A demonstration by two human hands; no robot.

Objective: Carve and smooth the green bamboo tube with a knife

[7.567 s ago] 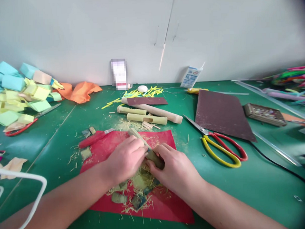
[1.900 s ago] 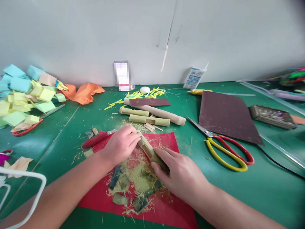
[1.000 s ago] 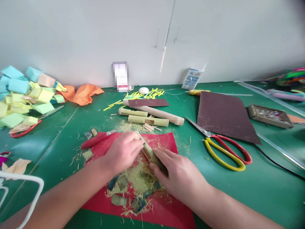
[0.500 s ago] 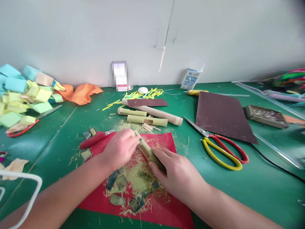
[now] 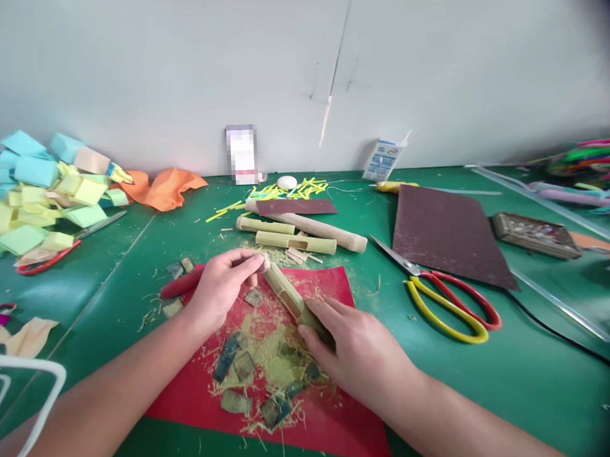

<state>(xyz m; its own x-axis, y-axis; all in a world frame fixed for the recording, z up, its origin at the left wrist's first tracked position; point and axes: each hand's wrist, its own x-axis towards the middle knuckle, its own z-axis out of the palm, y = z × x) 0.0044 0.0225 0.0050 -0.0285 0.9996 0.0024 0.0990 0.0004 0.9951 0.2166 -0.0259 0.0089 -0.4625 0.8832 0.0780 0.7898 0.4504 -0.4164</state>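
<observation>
My right hand (image 5: 356,343) is wrapped round the near end of a pale bamboo tube (image 5: 282,286) with a rectangular slot cut in it. The tube slants over a red sheet (image 5: 349,410). At its far end, my left hand (image 5: 227,284) is closed, thumb and fingers pinching what looks like a small piece of sandpaper (image 5: 264,262) against the rim. Several small dark sandpaper squares (image 5: 227,356) lie among fine shavings and dust on the sheet. Beside my left hand is a red-handled tool (image 5: 179,285), partly hidden behind it.
Two slotted bamboo pieces (image 5: 295,243) and a wooden rod (image 5: 335,233) lie beyond the sheet. To the right are scissors (image 5: 452,303), a large brown sandpaper sheet (image 5: 443,237) and a small metal box (image 5: 535,235). Folded paper pieces (image 5: 38,198) are heaped at left; a white frame (image 5: 45,404) stands in front.
My left hand has turned and drawn back slightly to the left, uncovering the tube's far end and a sandpaper square. My right hand keeps its hold on the tube.
</observation>
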